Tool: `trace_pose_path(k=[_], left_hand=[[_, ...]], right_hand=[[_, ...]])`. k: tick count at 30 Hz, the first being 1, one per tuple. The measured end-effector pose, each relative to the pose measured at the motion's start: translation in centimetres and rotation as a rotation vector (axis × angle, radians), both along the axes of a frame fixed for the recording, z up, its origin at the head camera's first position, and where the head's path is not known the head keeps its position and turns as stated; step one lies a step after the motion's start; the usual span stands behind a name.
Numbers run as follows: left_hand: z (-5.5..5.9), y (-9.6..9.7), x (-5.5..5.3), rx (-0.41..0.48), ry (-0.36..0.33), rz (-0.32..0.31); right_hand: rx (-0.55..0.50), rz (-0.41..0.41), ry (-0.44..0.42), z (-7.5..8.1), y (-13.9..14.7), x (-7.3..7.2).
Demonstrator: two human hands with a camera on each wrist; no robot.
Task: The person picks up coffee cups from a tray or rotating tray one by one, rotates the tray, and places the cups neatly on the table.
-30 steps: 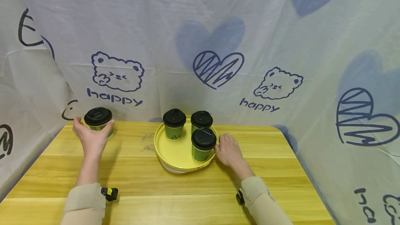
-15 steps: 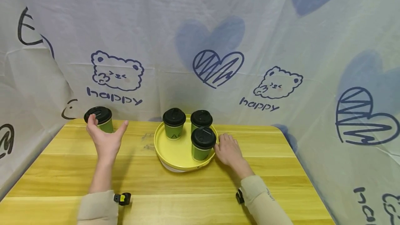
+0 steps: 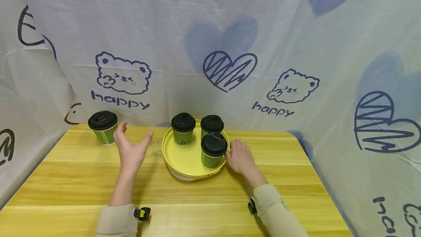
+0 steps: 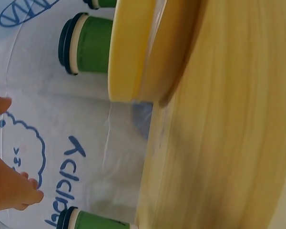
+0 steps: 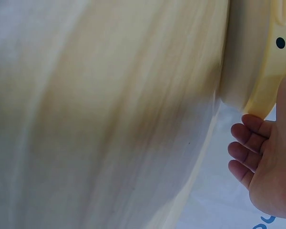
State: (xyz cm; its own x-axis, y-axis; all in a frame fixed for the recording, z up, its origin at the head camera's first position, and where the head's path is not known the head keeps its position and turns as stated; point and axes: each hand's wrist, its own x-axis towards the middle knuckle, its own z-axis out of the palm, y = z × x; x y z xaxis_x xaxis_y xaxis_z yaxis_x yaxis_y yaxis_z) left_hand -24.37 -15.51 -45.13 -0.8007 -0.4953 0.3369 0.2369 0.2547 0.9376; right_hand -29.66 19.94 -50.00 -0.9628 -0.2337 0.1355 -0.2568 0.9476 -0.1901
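Note:
My left hand (image 3: pixel 131 153) is raised with thumb and fingers spread and nothing between them, just right of a green paper cup (image 3: pixel 106 134) with a black lid. That cup stands upright at the table's back left. My right hand (image 3: pixel 241 158) rests against the right side of a round yellow tray (image 3: pixel 177 167), its fingers loosely bent. In the right wrist view, the fingertips (image 5: pixel 251 119) lie at the tray's edge (image 5: pixel 262 102). Three more lidded cups stand on the tray: a left one (image 3: pixel 183 131), a back one (image 3: pixel 212 123) and a front one (image 3: pixel 213 153) close to my right thumb.
The wooden table (image 3: pixel 184 215) meets a pale printed cloth (image 3: pixel 174 46) at its back, with more cloth on both sides. The tray has a whitish base (image 3: pixel 184 177) under its yellow top. A small black device (image 3: pixel 142 214) sits at my left cuff.
My left hand has let go of the green cup at the back left and moved right, toward the tray. The cup stays behind, upright. My right hand and the tray have not moved.

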Motion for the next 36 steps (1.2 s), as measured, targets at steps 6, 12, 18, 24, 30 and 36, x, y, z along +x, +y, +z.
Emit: trace_pose_path(k=[6,12,18,24,30,36], left_hand=[[-0.4,1.4,0.1,-0.025,-0.03,-0.079],[-0.9,2.6,0.1,-0.054,-0.091,-0.175],[-1.3,3.1,0.1,-0.117,-0.266,-0.277],[-1.8,3.4,-0.1,-0.19,-0.393,-0.323],[-2.2,3.6,-0.3,-0.253,-0.444,-0.359],[-2.6,3.5,-0.4,-0.238,-0.454,-0.407]], right_hand=[[0.003,-0.006,-0.009,-0.3,0.1,-0.1],[-0.004,-0.008,-0.007,-0.2,0.0,-0.1],[0.003,-0.014,-0.002,-0.2,-0.1,0.0],[-0.003,-0.019,0.006,-0.3,0.0,0.1],[0.004,-0.022,0.008,-0.3,-0.1,0.1],[0.005,-0.033,-0.004,-0.2,-0.1,0.3]])
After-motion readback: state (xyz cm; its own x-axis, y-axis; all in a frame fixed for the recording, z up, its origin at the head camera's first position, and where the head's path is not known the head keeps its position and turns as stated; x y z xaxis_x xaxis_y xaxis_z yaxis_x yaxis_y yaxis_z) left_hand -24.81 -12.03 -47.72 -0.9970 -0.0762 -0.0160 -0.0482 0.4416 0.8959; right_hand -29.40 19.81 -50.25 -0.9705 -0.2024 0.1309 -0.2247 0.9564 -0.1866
